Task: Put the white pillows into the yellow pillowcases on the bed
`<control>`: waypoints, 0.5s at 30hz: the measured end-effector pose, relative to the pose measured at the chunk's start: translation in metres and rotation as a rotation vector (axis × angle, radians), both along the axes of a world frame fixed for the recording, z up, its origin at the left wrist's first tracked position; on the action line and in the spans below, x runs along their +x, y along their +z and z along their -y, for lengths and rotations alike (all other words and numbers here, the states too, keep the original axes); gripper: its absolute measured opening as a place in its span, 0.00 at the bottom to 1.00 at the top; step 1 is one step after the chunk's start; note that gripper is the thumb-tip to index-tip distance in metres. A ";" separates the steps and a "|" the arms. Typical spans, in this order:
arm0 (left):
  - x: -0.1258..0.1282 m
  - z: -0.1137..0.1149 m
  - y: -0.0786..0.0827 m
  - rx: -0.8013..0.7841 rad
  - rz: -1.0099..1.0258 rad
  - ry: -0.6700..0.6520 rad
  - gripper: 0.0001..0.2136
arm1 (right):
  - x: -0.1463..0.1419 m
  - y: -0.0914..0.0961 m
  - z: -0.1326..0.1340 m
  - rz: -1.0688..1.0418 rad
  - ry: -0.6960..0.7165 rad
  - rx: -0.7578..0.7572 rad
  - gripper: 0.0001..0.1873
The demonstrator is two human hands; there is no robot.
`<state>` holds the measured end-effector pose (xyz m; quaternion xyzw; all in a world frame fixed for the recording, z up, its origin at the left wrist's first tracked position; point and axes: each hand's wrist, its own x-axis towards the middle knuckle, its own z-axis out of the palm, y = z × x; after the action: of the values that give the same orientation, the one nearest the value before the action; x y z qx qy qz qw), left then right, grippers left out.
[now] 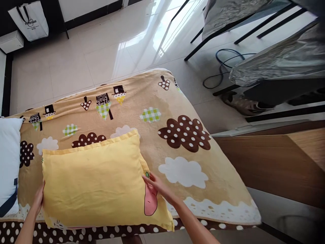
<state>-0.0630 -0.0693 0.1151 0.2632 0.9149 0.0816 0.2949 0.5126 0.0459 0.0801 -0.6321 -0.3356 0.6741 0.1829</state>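
A yellow pillow (pixel 91 183) lies at the near edge of a tan patterned blanket (pixel 175 105), its case printed with a pink shape near the right end. My left hand (pixel 38 196) grips the pillow's left side, the fingertips partly hidden by the edge. At the opposite end, my right hand (pixel 158 185) has fingers and thumb closed on the loose fabric of the pillowcase. To the left of my left hand is a white pillow (pixel 8 162) with a dark corner, cut off by the view.
A white bag (pixel 31 25) and a white box (pixel 11 42) stand at the far left. To the right are a wooden panel (pixel 269 162), covered furniture (pixel 281 61), a person's shoe (pixel 245 105) and a blue cable (pixel 220 64) on the tiled floor (pixel 83 57).
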 end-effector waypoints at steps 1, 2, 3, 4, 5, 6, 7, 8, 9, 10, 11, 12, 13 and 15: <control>-0.003 0.020 -0.001 -0.016 0.078 0.104 0.22 | 0.001 -0.003 0.018 0.005 -0.033 -0.041 0.31; -0.003 0.041 -0.003 -0.037 0.161 0.234 0.20 | 0.002 -0.008 0.036 0.023 -0.070 -0.085 0.32; -0.001 0.062 -0.006 -0.062 0.230 0.368 0.19 | 0.002 -0.013 0.053 0.053 -0.113 -0.129 0.32; 0.002 0.081 -0.009 -0.085 0.278 0.482 0.19 | 0.002 -0.020 0.068 0.092 -0.160 -0.164 0.33; 0.007 0.099 -0.011 -0.096 0.311 0.560 0.19 | 0.001 -0.026 0.081 0.134 -0.207 -0.181 0.33; 0.012 0.114 -0.013 -0.089 0.341 0.618 0.19 | 0.001 -0.031 0.090 0.173 -0.248 -0.180 0.33; 0.017 0.126 -0.015 -0.061 0.378 0.662 0.18 | 0.000 -0.034 0.097 0.205 -0.278 -0.168 0.33; 0.021 0.136 -0.015 -0.018 0.418 0.698 0.16 | -0.001 -0.035 0.101 0.226 -0.290 -0.154 0.32; 0.024 0.143 -0.015 0.029 0.453 0.728 0.14 | -0.001 -0.035 0.103 0.237 -0.282 -0.146 0.31; 0.027 0.148 -0.015 0.071 0.484 0.744 0.11 | 0.000 -0.033 0.102 0.242 -0.260 -0.147 0.30; 0.028 0.150 -0.014 0.099 0.502 0.750 0.09 | 0.001 -0.029 0.101 0.240 -0.230 -0.159 0.28; 0.030 0.150 -0.012 0.110 0.505 0.745 0.08 | 0.003 -0.025 0.100 0.229 -0.204 -0.175 0.26; 0.031 0.148 -0.011 0.108 0.490 0.727 0.08 | 0.006 -0.021 0.099 0.205 -0.184 -0.192 0.23; 0.033 0.138 -0.010 0.055 0.423 0.630 0.12 | 0.012 -0.014 0.097 0.120 -0.143 -0.224 0.20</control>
<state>-0.0296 -0.2070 0.1051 -0.0459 0.8673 0.2453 0.4307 0.5251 -0.0513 0.0661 -0.7102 -0.2226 0.6535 0.1381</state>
